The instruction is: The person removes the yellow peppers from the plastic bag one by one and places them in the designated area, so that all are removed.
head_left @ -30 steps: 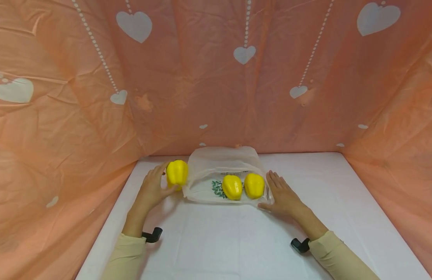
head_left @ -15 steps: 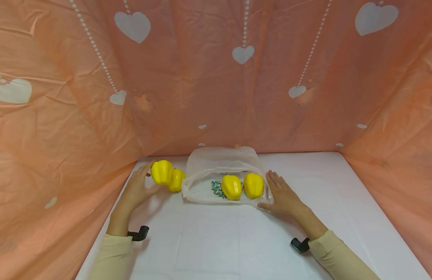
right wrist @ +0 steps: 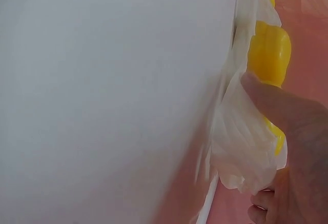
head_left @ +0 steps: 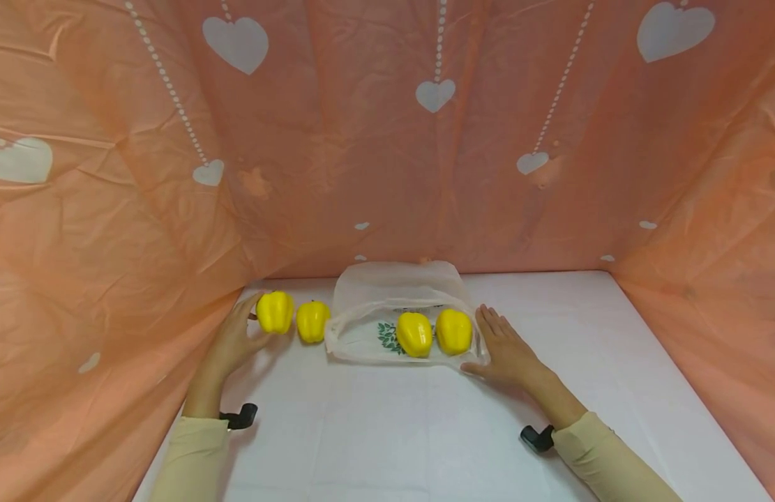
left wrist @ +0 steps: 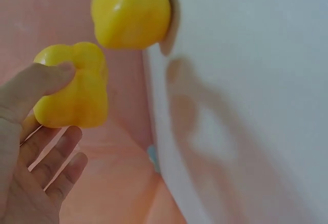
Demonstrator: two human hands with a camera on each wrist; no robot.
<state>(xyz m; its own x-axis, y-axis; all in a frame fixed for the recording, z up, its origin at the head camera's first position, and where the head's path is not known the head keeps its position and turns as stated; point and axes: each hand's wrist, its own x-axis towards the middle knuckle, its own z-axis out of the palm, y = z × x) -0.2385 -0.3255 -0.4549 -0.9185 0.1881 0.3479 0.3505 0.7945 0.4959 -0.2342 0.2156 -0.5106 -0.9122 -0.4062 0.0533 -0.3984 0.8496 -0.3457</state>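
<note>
In the head view my left hand (head_left: 233, 341) grips a yellow bell pepper (head_left: 275, 312) between thumb and fingers, at the table's left. The left wrist view shows the thumb across the held pepper (left wrist: 84, 98). Just right of it, a second yellow bell pepper (head_left: 312, 321) stands at the left edge of a thin whitish plastic bag (head_left: 362, 345). Two more yellow peppers, a left one (head_left: 415, 335) and a right one (head_left: 453, 332), lie in the bag's mouth. My right hand (head_left: 509, 355) rests against the bag's right side with fingers extended, its thumb touching the front rim.
A white-covered table (head_left: 387, 439) lies beneath everything. Peach curtains (head_left: 387, 174) with white hearts rise at the back and both sides. Green leaf print (head_left: 389, 337) shows inside the bag. Black wrist mounts, one on the left (head_left: 241, 416) and one on the right (head_left: 538, 439), stick out inward.
My left hand has moved left with its bell pepper, away from the bag. The pepper standing by the bag's left edge has come into plain sight. My right hand stays against the bag.
</note>
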